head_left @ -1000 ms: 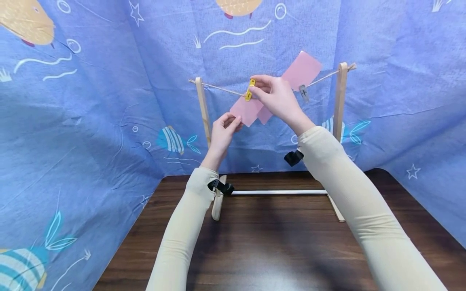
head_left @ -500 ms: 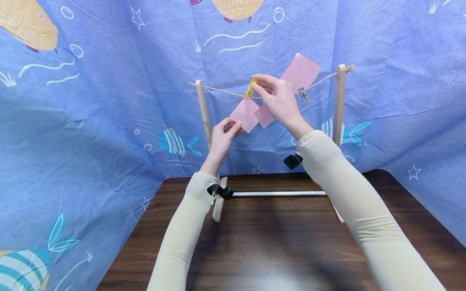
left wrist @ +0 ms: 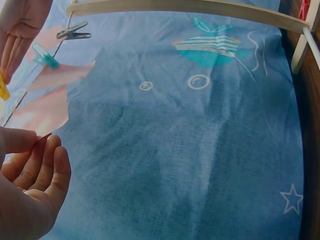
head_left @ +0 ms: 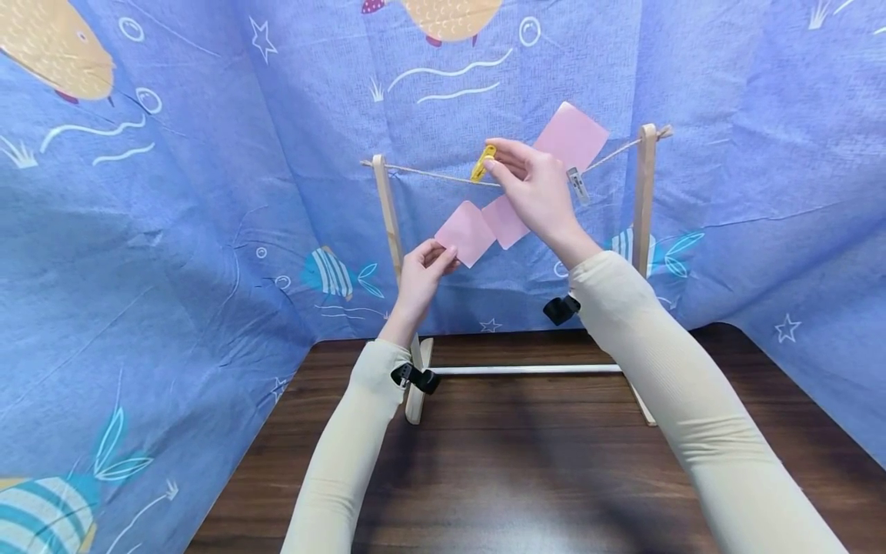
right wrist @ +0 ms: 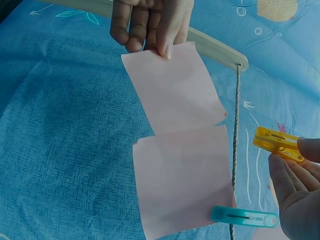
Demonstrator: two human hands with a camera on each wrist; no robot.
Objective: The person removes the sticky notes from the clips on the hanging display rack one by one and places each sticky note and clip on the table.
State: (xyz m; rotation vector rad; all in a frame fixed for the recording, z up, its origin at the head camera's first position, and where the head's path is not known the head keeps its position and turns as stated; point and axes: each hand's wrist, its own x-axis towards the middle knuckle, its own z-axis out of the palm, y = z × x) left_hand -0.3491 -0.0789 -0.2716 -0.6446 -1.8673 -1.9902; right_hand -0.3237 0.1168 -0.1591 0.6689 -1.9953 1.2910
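My left hand (head_left: 421,278) pinches a square of pink paper (head_left: 467,234) by its lower left corner, with the paper hanging below the rope (head_left: 438,175). Between the thumb and fingers of my right hand (head_left: 538,192) is a yellow clothespin (head_left: 482,163), which in the right wrist view stands apart from both paper and rope. Right beside the held square, a second pink paper (right wrist: 182,182) hangs from the rope by a teal clothespin (right wrist: 242,216). Farther right along the rope are a grey clothespin (head_left: 577,185) and a third pink paper (head_left: 573,137).
The rope is strung between two wooden posts (head_left: 645,204), joined low down by a white rod (head_left: 526,370). This stand is on a dark wooden table (head_left: 512,462). A blue cloth with fish prints (head_left: 443,115) hangs behind and at the sides.
The yellow clothespin has come off the pink paper and moved slightly up and right with my right hand. My left hand has lowered the paper away from the rope.
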